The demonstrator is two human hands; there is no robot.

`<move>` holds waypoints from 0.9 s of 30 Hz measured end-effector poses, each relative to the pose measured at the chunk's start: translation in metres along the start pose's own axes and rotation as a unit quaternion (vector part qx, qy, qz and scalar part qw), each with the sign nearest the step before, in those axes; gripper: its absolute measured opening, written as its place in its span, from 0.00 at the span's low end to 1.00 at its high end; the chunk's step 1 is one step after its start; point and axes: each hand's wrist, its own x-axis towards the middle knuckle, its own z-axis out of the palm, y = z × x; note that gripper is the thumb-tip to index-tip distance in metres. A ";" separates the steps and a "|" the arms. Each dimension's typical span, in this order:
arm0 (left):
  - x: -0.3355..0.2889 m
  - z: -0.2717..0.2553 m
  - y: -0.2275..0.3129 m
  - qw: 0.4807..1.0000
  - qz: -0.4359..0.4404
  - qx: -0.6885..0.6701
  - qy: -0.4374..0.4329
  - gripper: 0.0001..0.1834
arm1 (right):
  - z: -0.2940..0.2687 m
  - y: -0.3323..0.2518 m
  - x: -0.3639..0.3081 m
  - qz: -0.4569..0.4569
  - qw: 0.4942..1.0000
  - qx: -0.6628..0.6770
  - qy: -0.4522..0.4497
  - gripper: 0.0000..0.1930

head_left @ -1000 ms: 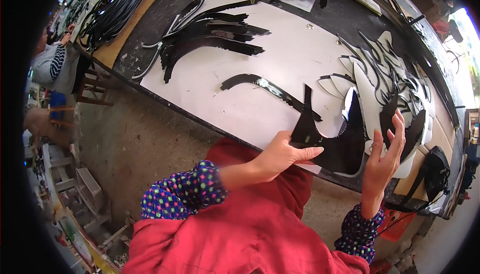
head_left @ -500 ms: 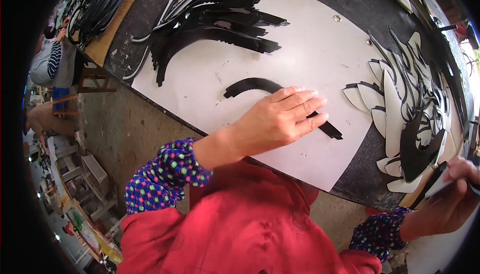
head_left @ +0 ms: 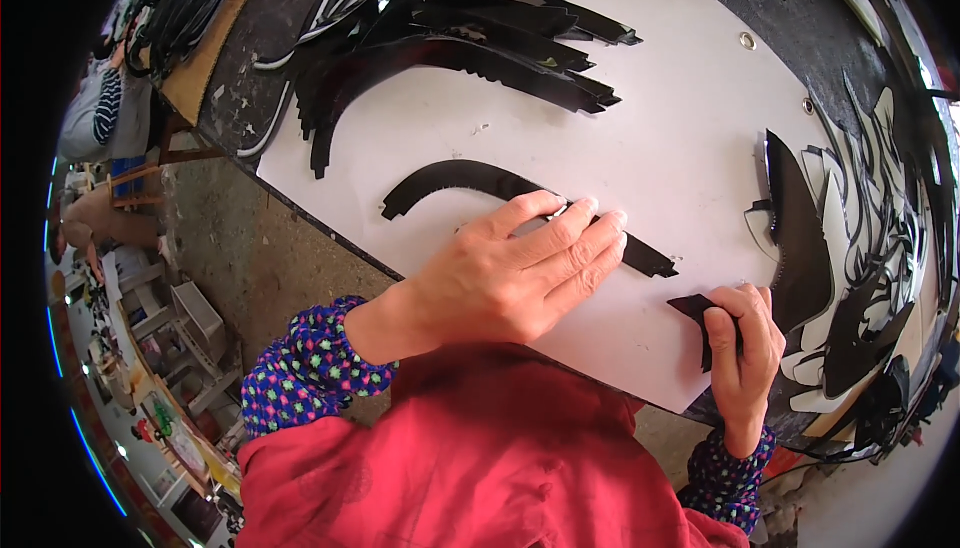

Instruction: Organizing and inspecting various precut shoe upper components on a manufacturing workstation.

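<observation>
So compared with a moment ago, the left hand (head_left: 520, 283) hasn't really gone anywhere: it's still flat on the long curved black strip (head_left: 470, 180), fingers spread over the right half of it, pinning it to the white sheet (head_left: 660, 138). No real grip there, just an open palm pressing down, nothing clasped.

The change is on the other side. The right hand (head_left: 742, 343) was off at the far edge half a second back, pinching something thin; now it's come in toward the strip and has a small dark cut piece (head_left: 697, 310) in its grip, thumb on top and fingers curled under, closed on it. My read is that this small piece is the one being brought in to go with the strip, so it looks like a matching-up or joining step.

Position-wise: the strip's blunt right end pokes out just past the left fingertips, and the small piece sits just beside that end, a little below and to the right, not touching it as far as I can tell.

Further right of the right grip there's a heap of black and white cut shapes (head_left: 860, 248), and beyond the left hand a fan of long black strips (head_left: 470, 28) on the tabletop (head_left: 800, 48).
</observation>
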 end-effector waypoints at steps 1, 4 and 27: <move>0.000 0.001 -0.001 1.000 -0.001 -0.001 -0.001 0.12 | 0.003 -0.002 0.002 -0.012 1.000 -0.014 0.010 0.05; 0.001 0.002 -0.002 1.000 -0.001 -0.002 -0.008 0.13 | 0.005 -0.009 0.004 0.015 1.000 0.013 0.016 0.05; 0.000 0.008 -0.003 0.999 -0.011 -0.024 -0.019 0.14 | 0.004 -0.022 0.023 0.214 0.974 0.058 -0.039 0.05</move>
